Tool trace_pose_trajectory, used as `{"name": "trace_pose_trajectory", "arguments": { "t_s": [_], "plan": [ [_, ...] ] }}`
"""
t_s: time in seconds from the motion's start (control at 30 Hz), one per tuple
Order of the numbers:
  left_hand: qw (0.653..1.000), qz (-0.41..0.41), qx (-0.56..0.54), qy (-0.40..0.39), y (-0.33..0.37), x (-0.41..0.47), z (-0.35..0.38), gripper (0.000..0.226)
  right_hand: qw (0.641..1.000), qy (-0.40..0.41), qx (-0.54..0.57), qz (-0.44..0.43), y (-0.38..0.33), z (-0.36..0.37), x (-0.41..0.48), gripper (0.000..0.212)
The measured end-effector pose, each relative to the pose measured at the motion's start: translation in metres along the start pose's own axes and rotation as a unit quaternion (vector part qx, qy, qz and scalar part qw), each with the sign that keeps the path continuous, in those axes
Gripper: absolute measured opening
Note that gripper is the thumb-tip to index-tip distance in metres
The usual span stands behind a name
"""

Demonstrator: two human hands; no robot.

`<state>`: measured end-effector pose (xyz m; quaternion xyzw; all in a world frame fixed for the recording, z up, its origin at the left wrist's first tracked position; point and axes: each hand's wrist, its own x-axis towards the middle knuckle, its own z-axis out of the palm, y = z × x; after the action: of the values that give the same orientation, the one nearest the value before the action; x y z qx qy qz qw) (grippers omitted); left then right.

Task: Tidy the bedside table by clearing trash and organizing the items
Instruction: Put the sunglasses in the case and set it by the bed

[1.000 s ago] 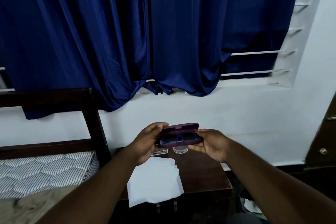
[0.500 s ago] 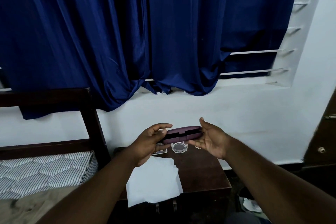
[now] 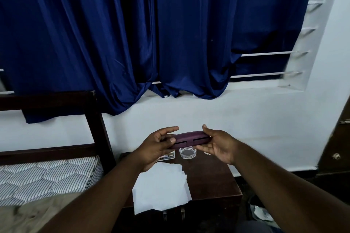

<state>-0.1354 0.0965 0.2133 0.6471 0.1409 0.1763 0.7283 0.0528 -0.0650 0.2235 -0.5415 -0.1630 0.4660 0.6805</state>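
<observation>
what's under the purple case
On the table below the case: a clear glass dish and a printed card, partly covered by the left hand. The table behind the case is hidden.

- purple case point(image 3: 191, 136): one
- hands: two, left hand point(image 3: 156, 150) and right hand point(image 3: 217, 145)
- clear glass dish point(image 3: 187, 153): one
- printed card point(image 3: 169, 156): one
- white paper sheets point(image 3: 161, 189): several overlapping, exact number unclear
- bedside table point(image 3: 214, 183): one
- striped mattress point(image 3: 47, 176): one
- wooden headboard point(image 3: 47, 100): one
- blue curtain point(image 3: 94, 34): panel count unclear

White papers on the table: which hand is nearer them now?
Left. The left hand, holding the purple case, is over the far edge of the papers; the right hand holds its other end, farther right.
</observation>
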Motion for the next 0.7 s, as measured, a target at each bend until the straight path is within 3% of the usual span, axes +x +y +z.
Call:
{"name": "trace_pose_trajectory", "arguments": {
  "t_s": [0.13,0.37,0.7],
  "plan": [
    [0.997,0.014,-0.045,0.061,-0.001,-0.002,0.006,0.05,1.0,-0.011,0.002,-0.017,0.002,0.004,0.0,0.039],
    [0.953,-0.021,-0.173,0.249,-0.006,0.003,0.034,0.032,0.999,-0.018,-0.02,-0.038,0.006,0.012,0.004,0.036],
    [0.951,-0.019,-0.146,0.272,-0.003,0.005,0.036,0.031,0.998,-0.018,-0.031,-0.044,0.007,0.014,0.007,0.032]
  ]
}}
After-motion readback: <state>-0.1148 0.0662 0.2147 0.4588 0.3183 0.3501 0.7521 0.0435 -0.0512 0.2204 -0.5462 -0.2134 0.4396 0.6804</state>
